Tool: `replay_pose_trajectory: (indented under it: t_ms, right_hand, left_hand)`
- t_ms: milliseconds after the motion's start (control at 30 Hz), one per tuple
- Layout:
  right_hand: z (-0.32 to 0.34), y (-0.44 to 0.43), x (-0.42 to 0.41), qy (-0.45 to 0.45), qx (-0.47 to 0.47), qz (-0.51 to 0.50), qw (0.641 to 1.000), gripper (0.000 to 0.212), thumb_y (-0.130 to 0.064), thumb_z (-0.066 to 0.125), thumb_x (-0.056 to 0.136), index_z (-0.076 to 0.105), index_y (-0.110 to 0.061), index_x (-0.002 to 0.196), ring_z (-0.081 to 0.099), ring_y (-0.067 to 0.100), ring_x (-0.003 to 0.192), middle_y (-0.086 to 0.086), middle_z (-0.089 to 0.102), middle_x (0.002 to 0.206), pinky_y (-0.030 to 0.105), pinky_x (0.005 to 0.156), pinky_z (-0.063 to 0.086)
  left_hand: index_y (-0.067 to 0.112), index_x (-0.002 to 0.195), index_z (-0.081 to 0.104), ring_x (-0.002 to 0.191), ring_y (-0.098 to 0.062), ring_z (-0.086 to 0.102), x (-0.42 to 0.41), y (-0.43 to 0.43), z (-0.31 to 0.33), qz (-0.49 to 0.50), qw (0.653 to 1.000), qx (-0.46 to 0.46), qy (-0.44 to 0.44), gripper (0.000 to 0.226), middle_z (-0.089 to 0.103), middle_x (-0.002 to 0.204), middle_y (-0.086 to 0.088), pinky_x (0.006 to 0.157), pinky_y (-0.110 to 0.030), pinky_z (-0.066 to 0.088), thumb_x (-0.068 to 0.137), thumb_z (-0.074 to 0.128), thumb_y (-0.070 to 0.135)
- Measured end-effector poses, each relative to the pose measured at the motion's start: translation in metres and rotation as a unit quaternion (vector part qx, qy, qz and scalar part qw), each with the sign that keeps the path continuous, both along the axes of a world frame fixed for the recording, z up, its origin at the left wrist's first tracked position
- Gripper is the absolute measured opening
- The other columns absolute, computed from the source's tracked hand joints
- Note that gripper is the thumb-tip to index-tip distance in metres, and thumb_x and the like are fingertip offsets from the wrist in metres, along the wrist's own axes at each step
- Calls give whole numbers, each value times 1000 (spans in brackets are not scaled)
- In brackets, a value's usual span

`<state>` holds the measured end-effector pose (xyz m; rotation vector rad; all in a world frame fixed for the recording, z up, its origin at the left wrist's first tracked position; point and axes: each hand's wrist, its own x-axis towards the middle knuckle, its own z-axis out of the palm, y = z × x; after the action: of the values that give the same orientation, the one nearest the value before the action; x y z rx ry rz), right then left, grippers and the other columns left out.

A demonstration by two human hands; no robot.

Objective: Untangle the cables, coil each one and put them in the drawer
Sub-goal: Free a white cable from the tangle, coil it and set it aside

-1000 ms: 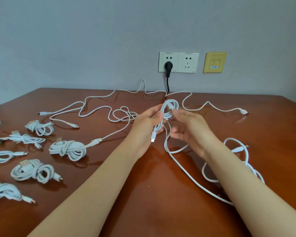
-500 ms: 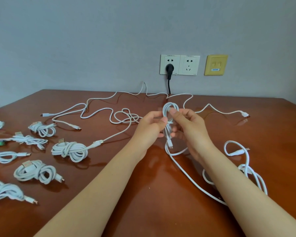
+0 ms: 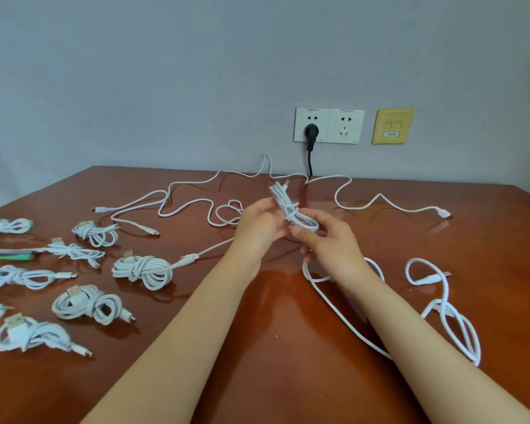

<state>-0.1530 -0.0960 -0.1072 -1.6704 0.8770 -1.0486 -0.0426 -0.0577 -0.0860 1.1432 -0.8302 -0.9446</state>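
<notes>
One white cable bundle (image 3: 292, 211) is held up off the bench (image 3: 273, 347), over its centre, between both hands. The left grip (image 3: 257, 232) pinches its upper half from the 9 o'clock side, and the right grip (image 3: 329, 244) curls its fingers round the lower loops from 3 o'clock. A second ago the free tail hung down with its plug dangling, and half a second ago that tail was going round the loops. Now a turn cinches the waist, the bundle tilts toward 11 o'clock and a plug pokes out of its top end. I judge this cable all but coiled, with only the tuck left.

Some eight coiled cables (image 3: 141, 269) lie at 9 o'clock, beside a green cable (image 3: 10, 255). Still loose are a long tangle (image 3: 196, 203) at 12 o'clock, a wavy cable (image 3: 380, 198) toward 2 o'clock and a looped cable (image 3: 447, 316) at 4 o'clock. I cannot tell whether the strand (image 3: 334, 304) under the right wrist belongs to the held bundle. No drawer shows, so all the stowing lies ahead
</notes>
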Motion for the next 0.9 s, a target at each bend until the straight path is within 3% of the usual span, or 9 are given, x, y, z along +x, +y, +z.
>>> replay_pose_trajectory:
  t_ms: [100,233,367,433,533,667,800,900]
  right_hand:
    - [0,1,3,47,-53,-42,997,28,-7,71,78,65,-22,100,51,-3,52,-14,59,70,11,57,42]
    - [5,5,7,66,-85,-59,992,33,-3,72,76,67,-15,107,51,-6,67,-8,62,85,-1,63,37]
    - [13,11,22,85,-104,-35,990,35,-3,73,75,67,-13,109,52,-3,71,-4,64,93,-2,64,36]
    - [17,15,36,97,-114,-21,989,36,-3,73,75,67,-13,110,52,-2,70,-3,64,94,1,64,36]
    - [20,22,62,116,-145,0,983,36,-4,73,74,67,-13,109,55,7,83,-5,65,97,7,69,38]
    - [14,30,93,132,-149,19,980,34,-10,71,75,64,-17,108,60,18,95,1,68,105,28,87,46]
    - [5,32,113,181,-147,40,972,35,-16,67,80,60,-17,114,55,17,88,0,60,95,27,83,43]
    - [0,32,121,204,-139,58,967,34,-16,64,81,59,-17,115,62,22,91,0,63,95,33,85,48]
  left_hand:
    - [7,123,54,80,-12,62,6,3,5,53,998,17,-30,38,62,97,-5,67,-17,52,92,40,-9]
    - [12,127,52,96,-19,57,19,12,17,58,989,43,-132,47,56,110,-7,72,-20,50,88,40,-10]
    - [12,112,57,94,-19,58,40,23,31,42,980,72,-183,25,58,103,-7,82,-27,50,89,54,2]
    - [13,104,58,94,-19,59,55,30,35,57,971,79,-217,16,61,102,-9,85,-32,51,89,59,8]
    - [12,103,59,94,-21,59,80,41,38,88,953,103,-272,20,62,110,-14,87,-33,50,86,59,1]
    - [5,112,60,89,-18,54,109,55,38,118,933,143,-309,27,59,106,-12,56,-13,47,87,55,-4]
    - [3,113,61,91,-21,52,129,58,28,165,901,192,-353,26,55,106,-9,66,-24,42,88,57,0]
    - [1,113,62,105,-32,56,140,57,18,184,884,227,-366,27,58,120,-18,86,-33,48,88,53,-3]
